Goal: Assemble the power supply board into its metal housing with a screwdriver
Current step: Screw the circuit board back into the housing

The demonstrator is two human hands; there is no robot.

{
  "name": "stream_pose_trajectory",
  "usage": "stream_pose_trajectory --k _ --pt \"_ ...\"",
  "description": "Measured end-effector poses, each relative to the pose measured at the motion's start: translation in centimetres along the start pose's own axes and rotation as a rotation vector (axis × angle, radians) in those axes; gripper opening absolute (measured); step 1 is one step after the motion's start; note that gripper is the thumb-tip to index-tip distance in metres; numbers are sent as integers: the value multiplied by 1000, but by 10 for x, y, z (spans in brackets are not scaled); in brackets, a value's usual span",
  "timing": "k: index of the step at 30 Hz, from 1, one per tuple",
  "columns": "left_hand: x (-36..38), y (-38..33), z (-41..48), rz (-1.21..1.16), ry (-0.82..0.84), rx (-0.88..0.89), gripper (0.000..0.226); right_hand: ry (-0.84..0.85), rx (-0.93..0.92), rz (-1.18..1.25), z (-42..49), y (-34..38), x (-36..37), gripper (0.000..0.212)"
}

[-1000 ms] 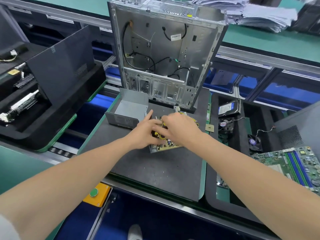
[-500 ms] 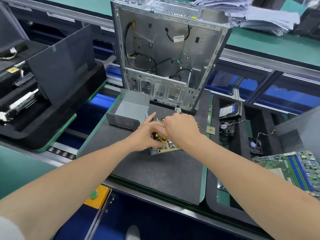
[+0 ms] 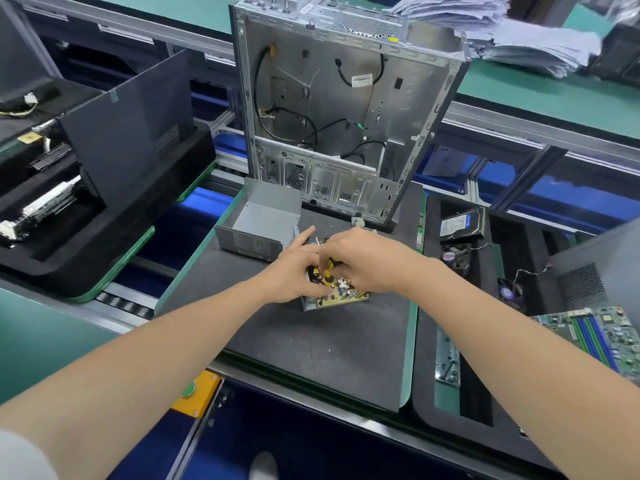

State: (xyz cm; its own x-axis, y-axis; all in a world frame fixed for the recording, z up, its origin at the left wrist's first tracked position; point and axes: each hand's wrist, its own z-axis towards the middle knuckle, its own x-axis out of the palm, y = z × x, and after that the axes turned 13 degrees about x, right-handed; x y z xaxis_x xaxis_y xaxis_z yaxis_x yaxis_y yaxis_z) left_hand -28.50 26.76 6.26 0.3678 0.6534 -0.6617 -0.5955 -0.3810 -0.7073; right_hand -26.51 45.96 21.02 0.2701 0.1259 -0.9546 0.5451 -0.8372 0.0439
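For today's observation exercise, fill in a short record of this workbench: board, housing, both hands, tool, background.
Board: lying on the dark mat, under both hands
Housing: open, left of the board
Left hand: on the board's left side, grip unclear
Right hand: grips the screwdriver
Computer case: upright behind

The tan power supply board (image 3: 341,295), full of small parts, lies flat in a shallow grey metal tray (image 3: 308,306) on the dark mat (image 3: 311,348). An open-topped grey metal box (image 3: 258,225) sits just beside it. The yellow and black screwdriver (image 3: 329,271) stands over the board, held in the right hand (image 3: 367,263).
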Motion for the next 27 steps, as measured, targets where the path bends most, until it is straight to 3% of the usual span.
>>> stream_pose_trajectory --k 7,11,14,18,20,27 --pt "2 -1 0 -47 -5 -58 21 -155 360 -3 11 15 20 41" --pt "3 -1 -2 -111 -35 -100 25 -193 441 -38 13 17 20 61" --pt "1 -3 -1 -90 -13 -88 24 -186 360 23 6 13 14 63" --pt "-2 -7 -1 -53 14 -72 21 -97 -19 70 -7 -1 -1 14" --pt "-4 -10 -2 -46 21 -80 22 2 -106 -11 -8 -5 -6 23" --pt "-3 -13 -1 -30 18 -67 23 -48 61 -8 -4 0 1 22"
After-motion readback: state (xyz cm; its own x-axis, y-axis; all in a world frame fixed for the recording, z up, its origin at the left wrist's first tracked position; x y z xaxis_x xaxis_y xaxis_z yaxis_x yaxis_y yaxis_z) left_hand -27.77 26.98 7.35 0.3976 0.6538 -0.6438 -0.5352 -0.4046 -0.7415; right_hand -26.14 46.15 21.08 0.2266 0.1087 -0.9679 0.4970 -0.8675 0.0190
